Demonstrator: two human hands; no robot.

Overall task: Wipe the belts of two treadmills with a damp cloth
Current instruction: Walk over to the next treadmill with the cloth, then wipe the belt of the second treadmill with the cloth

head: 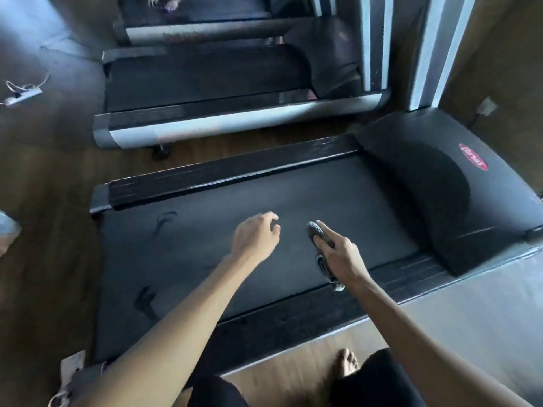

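Note:
The near treadmill's dark belt (205, 245) fills the middle of the view, with footprint-like marks at its left end. My right hand (342, 257) grips a bunched dark grey cloth (317, 230) just above the belt's right half; a tail of it hangs below my palm. To the left of the cloth, my left hand (257, 235) hovers over the belt with loosely curled fingers and holds nothing. A second treadmill's belt (199, 77) lies farther back.
A black motor cover (426, 183) with a red logo closes the near belt's right end. Black side rails (223, 174) run along the belt. A white power strip (22, 95) lies on the wooden floor at left. My bare foot (346, 364) stands beside the near rail.

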